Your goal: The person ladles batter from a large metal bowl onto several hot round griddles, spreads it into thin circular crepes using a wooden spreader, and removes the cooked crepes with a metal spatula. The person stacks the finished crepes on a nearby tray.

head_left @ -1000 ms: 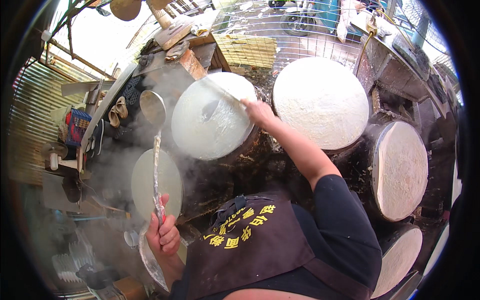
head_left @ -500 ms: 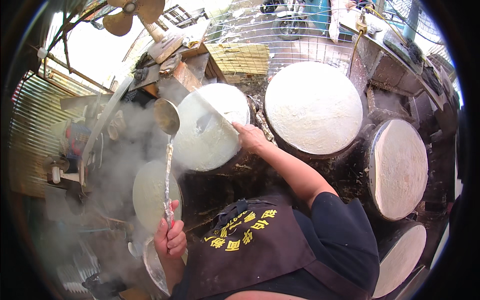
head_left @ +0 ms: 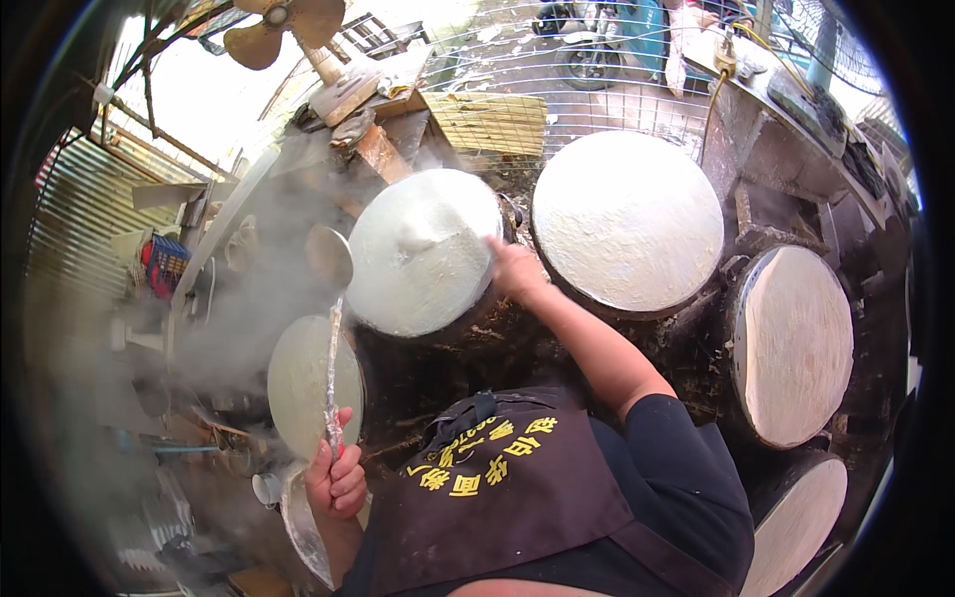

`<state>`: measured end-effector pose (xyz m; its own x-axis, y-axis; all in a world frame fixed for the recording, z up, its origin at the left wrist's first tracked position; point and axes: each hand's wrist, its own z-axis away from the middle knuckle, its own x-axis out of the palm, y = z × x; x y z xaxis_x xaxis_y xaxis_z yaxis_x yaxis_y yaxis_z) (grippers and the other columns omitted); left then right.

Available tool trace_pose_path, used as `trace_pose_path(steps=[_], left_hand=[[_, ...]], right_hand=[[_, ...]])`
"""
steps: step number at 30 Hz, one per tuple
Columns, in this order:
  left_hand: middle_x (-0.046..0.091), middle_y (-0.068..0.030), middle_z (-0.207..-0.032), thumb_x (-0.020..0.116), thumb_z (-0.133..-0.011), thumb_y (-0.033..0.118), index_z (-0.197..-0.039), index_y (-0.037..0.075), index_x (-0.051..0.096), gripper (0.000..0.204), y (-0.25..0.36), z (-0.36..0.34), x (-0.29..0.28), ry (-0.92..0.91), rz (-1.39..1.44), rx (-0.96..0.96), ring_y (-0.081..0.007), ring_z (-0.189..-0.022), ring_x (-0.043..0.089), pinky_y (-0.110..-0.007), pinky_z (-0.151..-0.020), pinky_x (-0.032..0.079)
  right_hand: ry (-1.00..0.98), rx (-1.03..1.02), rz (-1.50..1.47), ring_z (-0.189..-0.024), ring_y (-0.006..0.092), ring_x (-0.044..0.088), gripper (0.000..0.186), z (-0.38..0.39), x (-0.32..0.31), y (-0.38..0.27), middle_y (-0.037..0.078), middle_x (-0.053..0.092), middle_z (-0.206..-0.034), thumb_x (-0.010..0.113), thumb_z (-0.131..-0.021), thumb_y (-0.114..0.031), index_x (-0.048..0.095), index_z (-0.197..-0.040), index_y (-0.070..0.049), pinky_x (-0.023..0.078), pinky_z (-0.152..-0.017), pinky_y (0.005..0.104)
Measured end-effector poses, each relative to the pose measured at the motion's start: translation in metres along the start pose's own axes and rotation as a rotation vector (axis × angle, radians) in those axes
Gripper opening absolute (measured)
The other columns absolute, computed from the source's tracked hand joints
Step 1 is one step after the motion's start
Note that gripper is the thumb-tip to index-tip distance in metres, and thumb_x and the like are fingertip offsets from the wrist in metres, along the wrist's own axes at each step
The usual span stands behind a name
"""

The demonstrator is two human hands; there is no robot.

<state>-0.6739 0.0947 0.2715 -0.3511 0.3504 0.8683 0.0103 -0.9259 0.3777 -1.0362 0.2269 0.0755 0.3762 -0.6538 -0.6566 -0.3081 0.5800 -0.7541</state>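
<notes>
My left hand [head_left: 335,480] is closed round the lower end of a ladle [head_left: 332,373]. The ladle stands upright in my grip, its handle crusted with pale residue and its round bowl [head_left: 328,255] raised in the steam. Over the right rim of a round pan [head_left: 398,308] coated with wet white batter, my right hand [head_left: 517,269] looks closed, but its fingers are smeared by motion. What it grips is hard to make out; a faint straight edge runs from it across the batter. The batter surface has a grey, uneven patch near the middle.
Other white-coated round pans stand in an arc: a large one [head_left: 629,224] to the right, one [head_left: 796,348] further right, another [head_left: 801,527] below it, and a pale one [head_left: 313,388] at left. A metal fan [head_left: 284,25] hangs at upper left. Wire mesh [head_left: 477,119] lies beyond.
My right hand has shifted slightly right and up along the pan's rim. The long straight edge that slanted across the batter no longer shows clearly. My left hand still holds the ladle.
</notes>
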Motion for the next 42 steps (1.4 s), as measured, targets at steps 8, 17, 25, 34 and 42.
trace_pose_path(steps=[8, 17, 25, 34, 42], left_hand=[[0.037, -0.003, -0.07, 0.036, -0.103, 0.026, -0.147, 0.009, 0.018, 0.051, -0.012, 0.011, 0.004, 0.09, 0.01, 0.045, -0.0073, -0.047, 0.035, -0.02, -0.035, 0.037], [0.036, -0.0027, -0.07, 0.032, -0.104, 0.028, -0.145, 0.006, 0.022, 0.048, -0.017, 0.01, 0.001, 0.136, -0.05, 0.0, -0.0074, -0.048, 0.034, -0.019, -0.034, 0.034], [0.039, -0.0014, -0.07, 0.037, -0.103, 0.026, -0.137, 0.01, 0.039, 0.038, 0.013, -0.027, -0.052, 0.266, -0.302, -0.025, -0.0067, -0.049, 0.035, -0.018, -0.034, 0.031], [0.043, 0.003, -0.06, 0.051, -0.096, 0.02, -0.124, 0.016, 0.048, 0.029, 0.047, -0.131, -0.09, 0.522, -1.122, 0.204, -0.0056, -0.04, 0.038, -0.02, -0.032, 0.03], [0.034, 0.0035, -0.058, 0.048, -0.092, 0.011, -0.14, 0.024, 0.035, 0.052, 0.069, -0.135, -0.1, 0.492, -1.506, 0.15, -0.0053, -0.04, 0.033, -0.021, -0.031, 0.026]], right_hand=[[-0.184, -0.2, 0.008, -0.094, 0.0382, 0.063, 0.049, 0.017, 0.033, -0.022, 0.022, 0.064, -0.1, 0.047, -0.084, -0.003, 0.05, -0.13, -0.018, 0.051, -0.079, 0.0452], [-0.14, -0.287, 0.092, -0.105, 0.0332, 0.061, 0.052, -0.054, 0.01, 0.006, 0.017, 0.064, -0.111, 0.047, -0.08, -0.003, 0.054, -0.13, -0.015, 0.048, -0.091, 0.041], [-0.36, -0.498, 0.139, -0.091, 0.0359, 0.064, 0.05, 0.005, -0.039, 0.031, 0.021, 0.066, -0.095, 0.054, -0.078, -0.006, 0.057, -0.127, -0.018, 0.05, -0.079, 0.0431], [0.11, -0.189, -0.288, -0.072, 0.0207, 0.064, 0.055, 0.125, 0.038, 0.036, 0.017, 0.064, -0.079, 0.059, -0.08, -0.005, 0.051, -0.133, -0.016, 0.052, -0.071, 0.0343], [0.08, 0.166, -0.708, -0.058, 0.0234, 0.062, 0.055, 0.18, 0.095, -0.035, 0.015, 0.061, -0.069, 0.055, -0.083, -0.009, 0.044, -0.137, -0.018, 0.053, -0.061, 0.0367]])
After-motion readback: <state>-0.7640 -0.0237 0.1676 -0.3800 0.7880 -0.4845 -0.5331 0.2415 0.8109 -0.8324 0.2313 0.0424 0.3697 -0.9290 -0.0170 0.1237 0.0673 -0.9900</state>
